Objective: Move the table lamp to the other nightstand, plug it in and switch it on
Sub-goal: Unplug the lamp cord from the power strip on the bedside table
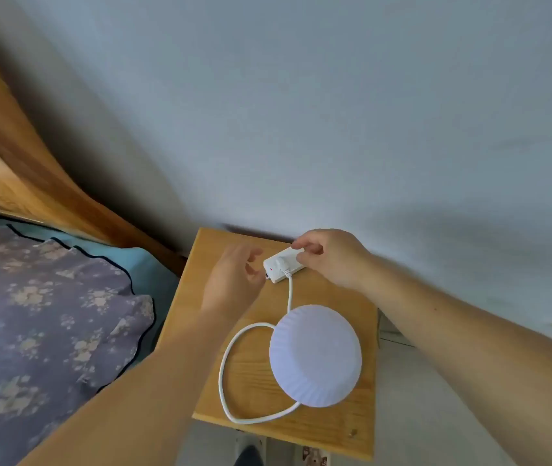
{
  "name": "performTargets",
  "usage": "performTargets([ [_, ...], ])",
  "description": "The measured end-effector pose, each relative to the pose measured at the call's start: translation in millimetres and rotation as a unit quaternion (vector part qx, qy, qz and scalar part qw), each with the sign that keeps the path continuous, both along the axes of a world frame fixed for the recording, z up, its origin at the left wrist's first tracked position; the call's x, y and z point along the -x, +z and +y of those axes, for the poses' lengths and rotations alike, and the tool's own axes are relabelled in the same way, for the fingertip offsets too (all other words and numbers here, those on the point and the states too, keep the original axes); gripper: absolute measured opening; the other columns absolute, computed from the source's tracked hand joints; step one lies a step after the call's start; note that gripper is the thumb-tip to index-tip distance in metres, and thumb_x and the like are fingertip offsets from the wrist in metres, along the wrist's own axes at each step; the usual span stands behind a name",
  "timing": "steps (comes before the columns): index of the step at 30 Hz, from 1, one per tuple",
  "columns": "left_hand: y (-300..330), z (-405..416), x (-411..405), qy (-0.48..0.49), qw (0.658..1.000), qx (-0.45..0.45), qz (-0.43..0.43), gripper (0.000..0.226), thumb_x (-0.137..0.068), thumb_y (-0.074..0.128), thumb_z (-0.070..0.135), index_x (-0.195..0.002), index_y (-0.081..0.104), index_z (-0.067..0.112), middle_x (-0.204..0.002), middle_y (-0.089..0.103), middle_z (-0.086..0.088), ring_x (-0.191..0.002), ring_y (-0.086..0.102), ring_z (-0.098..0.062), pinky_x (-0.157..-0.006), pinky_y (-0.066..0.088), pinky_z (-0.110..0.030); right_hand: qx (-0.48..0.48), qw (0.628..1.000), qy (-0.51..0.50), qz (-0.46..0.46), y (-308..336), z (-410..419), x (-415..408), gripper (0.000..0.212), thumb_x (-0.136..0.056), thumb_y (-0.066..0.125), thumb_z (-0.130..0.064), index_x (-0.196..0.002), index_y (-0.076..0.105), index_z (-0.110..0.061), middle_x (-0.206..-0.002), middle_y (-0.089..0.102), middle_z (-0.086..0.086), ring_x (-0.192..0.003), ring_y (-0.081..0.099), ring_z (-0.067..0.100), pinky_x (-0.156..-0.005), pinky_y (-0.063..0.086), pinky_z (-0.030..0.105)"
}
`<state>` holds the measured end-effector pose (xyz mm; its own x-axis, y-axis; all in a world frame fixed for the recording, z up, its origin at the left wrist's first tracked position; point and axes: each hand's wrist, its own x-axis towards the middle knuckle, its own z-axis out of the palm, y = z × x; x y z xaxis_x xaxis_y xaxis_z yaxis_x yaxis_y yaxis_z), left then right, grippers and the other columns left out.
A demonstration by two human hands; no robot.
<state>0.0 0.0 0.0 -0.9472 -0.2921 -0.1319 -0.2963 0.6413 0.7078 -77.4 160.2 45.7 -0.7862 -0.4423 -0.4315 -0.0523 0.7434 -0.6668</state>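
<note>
The table lamp, seen from above as a round white pleated shade, stands on the wooden nightstand. Its white cord loops over the left of the nightstand top and runs up to a plug seated in a white power strip by the wall. My right hand pinches the far end of the strip. My left hand hovers at the strip's near end, fingers loosely apart and holding nothing. A small red light shows on the strip.
A bed with a floral purple cover and teal sheet lies left of the nightstand, under a wooden headboard. A grey wall rises right behind the nightstand. Pale floor shows to the right.
</note>
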Motion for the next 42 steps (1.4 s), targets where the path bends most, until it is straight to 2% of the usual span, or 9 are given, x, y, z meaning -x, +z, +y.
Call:
performTargets([
  [3,-28.5,-3.5,14.9,-0.013,0.998,0.013,-0.064,0.041,-0.079,0.064,0.019,-0.117,0.051,0.022,-0.114,0.055,0.0,-0.084,0.053,-0.01,-0.068,0.046,-0.026,-0.042,0.999,0.015,-0.004,-26.3,-8.5,12.2,0.029,-0.088,0.057,-0.022,-0.117,0.062,-0.021,-0.102,0.063,0.0,-0.1,0.056,0.018,-0.079,0.041,0.026],
  [6,-64.6,-5.8,30.2,-0.041,0.99,0.006,-0.136,0.058,-0.076,0.068,0.02,-0.127,0.042,0.022,-0.126,0.049,-0.003,-0.102,0.054,-0.019,-0.079,0.049,-0.032,-0.089,0.995,0.021,-0.027,-60.4,-17.7,26.1,0.031,-0.088,0.057,-0.022,-0.119,0.059,-0.022,-0.11,0.065,0.001,-0.1,0.056,0.018,-0.079,0.041,0.027],
  [12,-109.4,-5.3,53.7,-0.061,0.983,0.022,-0.17,0.074,-0.069,0.075,0.029,-0.131,0.035,0.022,-0.135,0.041,-0.004,-0.12,0.044,-0.025,-0.092,0.043,-0.038,-0.15,0.988,0.042,-0.018,-103.9,-34.9,41.8,0.043,-0.087,0.061,-0.026,-0.128,0.05,-0.021,-0.119,0.062,0.004,-0.102,0.057,0.02,-0.08,0.043,0.026],
  [14,-122.3,-3.6,57.8,-0.06,0.983,0.03,-0.171,0.078,-0.068,0.075,0.033,-0.133,0.033,0.022,-0.137,0.039,-0.004,-0.122,0.041,-0.025,-0.096,0.038,-0.04,-0.167,0.985,0.047,-0.011,-114.2,-41.3,44.7,0.043,-0.085,0.062,-0.03,-0.126,0.05,-0.023,-0.118,0.062,0.004,-0.101,0.058,0.021,-0.084,0.048,0.032],
  [17,-138.7,-0.7,62.1,-0.053,0.983,0.045,-0.173,0.076,-0.068,0.073,0.039,-0.132,0.034,0.023,-0.134,0.04,-0.004,-0.122,0.041,-0.025,-0.094,0.035,-0.039,-0.202,0.978,0.058,0.003,-126.1,-49.6,47.7,0.038,-0.083,0.063,-0.037,-0.117,0.051,-0.023,-0.113,0.063,0.003,-0.098,0.058,0.023,-0.084,0.05,0.04],
  [23,-158.2,3.7,61.6,-0.046,0.987,0.048,-0.144,0.066,-0.067,0.072,0.04,-0.124,0.042,0.024,-0.125,0.048,-0.003,-0.117,0.043,-0.025,-0.094,0.033,-0.041,-0.285,0.954,0.087,0.037,-139.3,-63.3,52.0,0.039,-0.081,0.059,-0.051,-0.103,0.053,-0.02,-0.095,0.06,-0.001,-0.082,0.054,0.019,-0.065,0.042,0.032],
  [31,-165.8,6.3,59.5,-0.018,0.992,0.062,-0.108,0.062,-0.069,0.069,0.038,-0.124,0.044,0.027,-0.123,0.051,-0.002,-0.116,0.043,-0.024,-0.096,0.027,-0.04,-0.295,0.945,0.114,0.077,-144.7,-65.5,53.7,0.025,-0.085,0.052,-0.047,-0.087,0.046,-0.023,-0.073,0.05,-0.005,-0.074,0.051,0.018,-0.053,0.032,0.029],
  [36,-164.5,7.9,59.7,-0.01,0.993,0.058,-0.106,0.052,-0.074,0.064,0.036,-0.123,0.047,0.031,-0.122,0.052,0.0,-0.115,0.042,-0.022,-0.097,0.024,-0.039,-0.345,0.921,0.15,0.102,-148.3,-71.2,52.3,0.021,-0.09,0.042,-0.038,-0.081,0.049,-0.021,-0.063,0.045,-0.004,-0.069,0.051,0.019,-0.048,0.028,0.026],
  [42,-161.3,2.4,62.6,-0.02,0.991,0.07,-0.116,0.047,-0.075,0.063,0.036,-0.12,0.05,0.036,-0.117,0.053,0.001,-0.112,0.043,-0.023,-0.096,0.02,-0.04,-0.414,0.887,0.196,0.048,-151.6,-83.2,54.3,0.017,-0.091,0.046,-0.025,-0.091,0.063,-0.023,-0.067,0.049,-0.004,-0.072,0.052,0.017,-0.05,0.03,0.026],
])
